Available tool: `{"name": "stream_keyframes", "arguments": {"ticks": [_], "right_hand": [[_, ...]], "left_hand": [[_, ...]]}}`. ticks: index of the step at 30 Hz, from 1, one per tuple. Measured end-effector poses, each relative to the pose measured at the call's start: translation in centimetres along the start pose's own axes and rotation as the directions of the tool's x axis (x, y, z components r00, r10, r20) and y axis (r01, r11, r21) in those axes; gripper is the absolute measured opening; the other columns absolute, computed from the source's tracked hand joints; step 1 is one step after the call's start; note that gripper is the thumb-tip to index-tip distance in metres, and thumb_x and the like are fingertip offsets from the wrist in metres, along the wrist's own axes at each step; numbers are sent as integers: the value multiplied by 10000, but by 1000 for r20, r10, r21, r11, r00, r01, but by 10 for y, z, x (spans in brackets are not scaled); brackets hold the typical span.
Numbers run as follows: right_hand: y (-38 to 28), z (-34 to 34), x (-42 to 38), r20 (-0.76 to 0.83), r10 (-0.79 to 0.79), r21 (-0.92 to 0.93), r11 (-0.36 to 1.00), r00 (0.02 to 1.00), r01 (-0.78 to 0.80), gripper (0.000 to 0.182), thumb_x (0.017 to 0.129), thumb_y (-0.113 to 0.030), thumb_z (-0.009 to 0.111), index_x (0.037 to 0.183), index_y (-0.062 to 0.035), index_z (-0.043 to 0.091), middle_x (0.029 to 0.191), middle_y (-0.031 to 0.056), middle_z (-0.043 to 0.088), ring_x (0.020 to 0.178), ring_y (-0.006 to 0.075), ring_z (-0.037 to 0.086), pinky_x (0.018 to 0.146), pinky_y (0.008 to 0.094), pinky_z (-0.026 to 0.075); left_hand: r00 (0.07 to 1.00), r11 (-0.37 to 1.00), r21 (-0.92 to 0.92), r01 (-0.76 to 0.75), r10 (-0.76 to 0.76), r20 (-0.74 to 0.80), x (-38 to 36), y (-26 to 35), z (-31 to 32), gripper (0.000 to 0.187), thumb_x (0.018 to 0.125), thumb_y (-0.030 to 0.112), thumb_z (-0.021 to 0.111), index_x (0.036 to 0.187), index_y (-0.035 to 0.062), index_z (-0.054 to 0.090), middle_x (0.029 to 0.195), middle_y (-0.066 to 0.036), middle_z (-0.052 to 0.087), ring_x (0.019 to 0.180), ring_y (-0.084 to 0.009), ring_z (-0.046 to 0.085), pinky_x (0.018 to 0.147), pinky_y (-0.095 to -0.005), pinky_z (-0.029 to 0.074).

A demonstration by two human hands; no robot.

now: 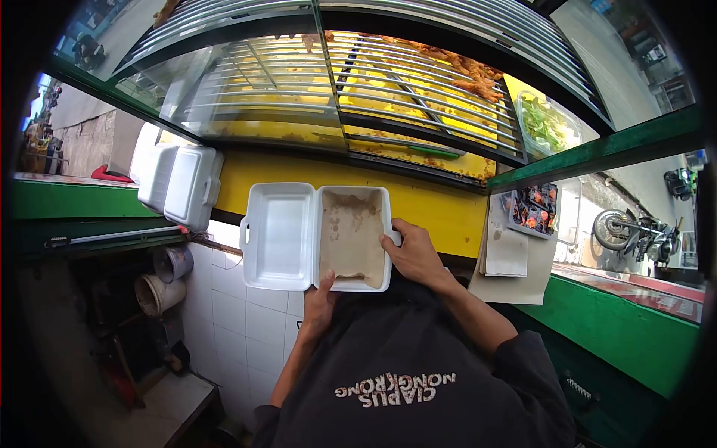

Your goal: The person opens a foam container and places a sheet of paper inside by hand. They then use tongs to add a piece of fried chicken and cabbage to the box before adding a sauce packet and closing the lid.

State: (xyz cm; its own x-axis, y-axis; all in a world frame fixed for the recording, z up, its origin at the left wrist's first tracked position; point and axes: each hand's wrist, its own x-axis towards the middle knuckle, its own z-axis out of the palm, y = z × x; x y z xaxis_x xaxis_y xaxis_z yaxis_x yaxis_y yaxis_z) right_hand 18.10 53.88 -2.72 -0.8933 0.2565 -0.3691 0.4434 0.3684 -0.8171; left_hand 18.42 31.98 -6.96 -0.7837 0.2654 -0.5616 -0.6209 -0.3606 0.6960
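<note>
An opened white foam takeaway box [280, 233] is held in front of my chest, its lid half to the left. Brown paper [345, 250] with darker stained patches lines the right half. My left hand [319, 305] grips the near edge close to the hinge, thumb over the rim onto the paper. At the right rim, my right hand [415, 254] is closed on the side, thumb and fingers around the edge. The fingers beneath the box are hidden.
Closed white foam boxes [193, 187] stand to the left of the yellow counter [441, 213]. Behind are a glass case with metal racks [418, 97], fried pieces [474, 75] and a tub of lettuce [544, 123]. Paper sheets [508, 250] and a tub of small dark packets [534, 209] lie right.
</note>
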Motion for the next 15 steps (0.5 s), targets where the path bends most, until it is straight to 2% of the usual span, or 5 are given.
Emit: {"name": "stream_keyframes", "arguments": {"ticks": [4, 8, 10, 13, 15], "right_hand": [[-7, 6, 2, 77, -45, -52, 997, 996, 49, 317, 898, -210, 636, 1063, 60, 625, 812, 158, 676, 709, 270, 647, 691, 332, 507], [8, -44, 49, -338, -587, -558, 754, 735, 346, 503, 912, -423, 597, 1176, 5, 587, 1139, 207, 620, 1076, 353, 572, 953, 429, 434], [5, -74, 66, -273, -342, -747, 664, 899, 26, 718, 898, -528, 577, 1395, -35, 421, 1422, 228, 405, 1275, 382, 422, 1055, 461, 340], [-21, -102, 92, -92, -50, -690, 724, 995, -28, 868, 877, -650, 502, 1483, -66, 288, 1498, 232, 299, 1382, 383, 296, 1121, 479, 266], [-5, -101, 114, -122, -174, -741, 671, 977, 27, 889, 876, -663, 486, 1498, -75, 249, 1508, 233, 283, 1400, 390, 262, 1135, 480, 246]], "left_hand": [[986, 998, -29, 58, -62, -156, 10, 10, -14, 408, 916, 137, 578, 1278, -28, 488, 1178, -147, 575, 1128, -241, 561, 966, -364, 464], [974, 999, -2, 32, -32, -223, 7, 22, -21, 286, 888, 94, 555, 1139, -42, 560, 1141, -148, 602, 1054, -244, 599, 941, -386, 477], [982, 999, -36, 30, -36, -184, 10, 19, -31, 311, 888, 100, 557, 1161, -50, 554, 1156, -146, 598, 1076, -243, 590, 944, -388, 472], [983, 999, -15, 43, -45, -180, 11, 29, -21, 324, 890, 105, 553, 1169, -60, 555, 1167, -144, 595, 1096, -244, 579, 960, -388, 459], [987, 998, 6, 65, -63, -149, 17, 33, -23, 336, 892, 109, 551, 1181, -64, 548, 1173, -144, 592, 1107, -245, 573, 969, -388, 451]]}}
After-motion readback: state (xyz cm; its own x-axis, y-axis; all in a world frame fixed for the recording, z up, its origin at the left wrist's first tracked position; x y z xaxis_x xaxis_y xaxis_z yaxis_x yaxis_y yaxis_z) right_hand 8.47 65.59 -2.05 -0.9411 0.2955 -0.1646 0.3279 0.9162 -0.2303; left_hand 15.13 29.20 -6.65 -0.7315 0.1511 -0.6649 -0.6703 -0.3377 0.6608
